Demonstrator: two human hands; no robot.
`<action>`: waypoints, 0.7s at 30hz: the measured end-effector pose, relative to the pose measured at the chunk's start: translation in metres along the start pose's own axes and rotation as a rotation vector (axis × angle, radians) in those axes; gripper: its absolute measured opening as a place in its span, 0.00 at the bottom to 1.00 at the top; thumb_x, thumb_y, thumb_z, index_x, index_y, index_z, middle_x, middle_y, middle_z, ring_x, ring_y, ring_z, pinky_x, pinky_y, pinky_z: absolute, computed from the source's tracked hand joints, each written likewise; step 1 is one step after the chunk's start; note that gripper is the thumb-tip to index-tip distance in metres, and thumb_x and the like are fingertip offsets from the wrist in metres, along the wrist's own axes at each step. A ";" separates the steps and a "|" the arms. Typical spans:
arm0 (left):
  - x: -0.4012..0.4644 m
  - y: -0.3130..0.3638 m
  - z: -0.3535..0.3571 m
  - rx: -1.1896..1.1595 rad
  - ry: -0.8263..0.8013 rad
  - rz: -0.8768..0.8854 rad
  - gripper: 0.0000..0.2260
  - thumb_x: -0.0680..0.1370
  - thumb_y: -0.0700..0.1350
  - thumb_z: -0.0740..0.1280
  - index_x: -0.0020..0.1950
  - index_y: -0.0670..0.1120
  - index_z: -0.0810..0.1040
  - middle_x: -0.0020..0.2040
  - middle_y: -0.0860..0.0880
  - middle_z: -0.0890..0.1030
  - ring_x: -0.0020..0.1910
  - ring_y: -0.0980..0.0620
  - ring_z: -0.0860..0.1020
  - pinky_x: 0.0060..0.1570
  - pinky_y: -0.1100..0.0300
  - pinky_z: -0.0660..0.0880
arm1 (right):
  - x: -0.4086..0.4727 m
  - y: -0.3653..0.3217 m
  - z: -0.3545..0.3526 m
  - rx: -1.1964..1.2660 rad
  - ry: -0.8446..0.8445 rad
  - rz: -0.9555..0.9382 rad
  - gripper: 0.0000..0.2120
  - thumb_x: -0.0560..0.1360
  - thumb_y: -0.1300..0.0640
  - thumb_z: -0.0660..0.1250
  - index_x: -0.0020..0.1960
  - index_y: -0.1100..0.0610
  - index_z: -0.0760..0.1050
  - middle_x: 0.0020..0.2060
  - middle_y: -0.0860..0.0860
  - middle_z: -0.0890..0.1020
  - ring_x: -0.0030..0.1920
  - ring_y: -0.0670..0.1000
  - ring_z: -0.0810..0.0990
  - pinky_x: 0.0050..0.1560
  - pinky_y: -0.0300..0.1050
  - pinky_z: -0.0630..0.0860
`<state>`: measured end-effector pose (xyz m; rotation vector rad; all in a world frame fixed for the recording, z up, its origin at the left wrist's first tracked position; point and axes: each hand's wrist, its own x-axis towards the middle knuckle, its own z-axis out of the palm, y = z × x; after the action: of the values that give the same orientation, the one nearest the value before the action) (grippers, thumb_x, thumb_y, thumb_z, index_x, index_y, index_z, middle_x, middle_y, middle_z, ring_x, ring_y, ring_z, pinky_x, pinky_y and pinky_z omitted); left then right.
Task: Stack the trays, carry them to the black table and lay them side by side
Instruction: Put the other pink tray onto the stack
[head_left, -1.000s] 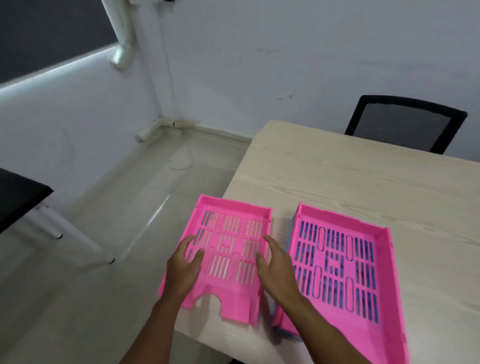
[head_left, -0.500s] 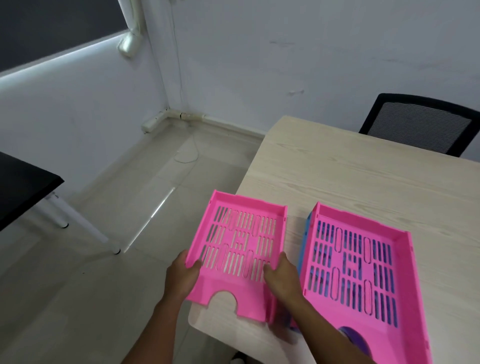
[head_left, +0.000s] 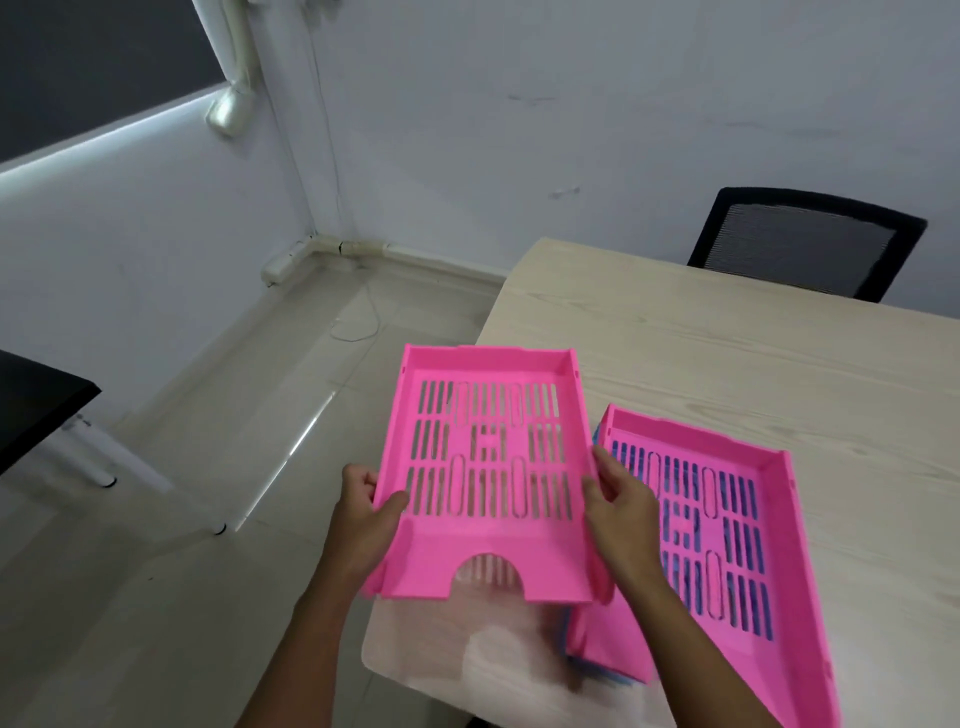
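Head view. Count: two pink trays fully visible, plus a blue tray edge (head_left: 597, 667) showing under the right-hand pink one, so at least three; how many blue ones I cannot tell. Two hands, one chair, two tables.

Held pink tray (head_left: 488, 467): lifted clear of the wooden table (head_left: 727, 364), over its near left corner and partly over the floor. Left hand (head_left: 363, 514) clamps the tray's left wall, thumb on the inside, fingers curled around the outer side. Right hand (head_left: 618, 504) grips the right wall, thumb inside against the floor of the tray, fingers wrapped outside. Second pink tray (head_left: 727, 525) lies flat on the wooden table just to the right of the held one, resting on the blue tray.

Surface and room: pale wood-grain top with rounded corner. Black mesh-backed chair (head_left: 800, 244) at the far edge. Black table (head_left: 36, 395) on white legs at the left edge of the view, well apart across a glossy light tiled floor (head_left: 208, 467). White walls; white conduit along the skirting, a thin cable trailing on the floor.

Materials: trays are rigid moulded plastic, rectangular, low walls on three sides, floors perforated with rows of slots and oval cut-outs, a semicircular notch in the near front lip.
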<state>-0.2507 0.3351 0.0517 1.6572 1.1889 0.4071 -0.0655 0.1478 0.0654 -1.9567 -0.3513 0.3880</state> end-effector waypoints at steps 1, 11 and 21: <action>-0.003 0.008 0.007 -0.002 -0.003 0.023 0.11 0.77 0.38 0.66 0.54 0.39 0.65 0.43 0.47 0.76 0.37 0.52 0.75 0.33 0.57 0.70 | 0.002 0.003 -0.012 0.017 0.022 0.010 0.24 0.78 0.69 0.63 0.73 0.60 0.68 0.69 0.56 0.76 0.62 0.51 0.79 0.65 0.54 0.75; -0.044 0.051 0.124 0.018 -0.168 0.167 0.09 0.80 0.41 0.64 0.44 0.44 0.64 0.34 0.49 0.67 0.29 0.53 0.66 0.27 0.59 0.61 | -0.004 0.055 -0.146 0.079 0.311 0.111 0.19 0.76 0.67 0.68 0.66 0.60 0.78 0.59 0.56 0.84 0.44 0.26 0.79 0.65 0.48 0.76; -0.083 0.065 0.186 0.057 -0.317 0.193 0.10 0.80 0.42 0.64 0.43 0.44 0.64 0.33 0.49 0.68 0.29 0.54 0.66 0.28 0.60 0.62 | -0.028 0.093 -0.218 0.120 0.408 0.230 0.18 0.76 0.60 0.71 0.65 0.56 0.80 0.56 0.51 0.86 0.52 0.43 0.84 0.59 0.52 0.80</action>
<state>-0.1195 0.1659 0.0495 1.8149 0.8169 0.2187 0.0078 -0.0788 0.0676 -1.9074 0.1571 0.1442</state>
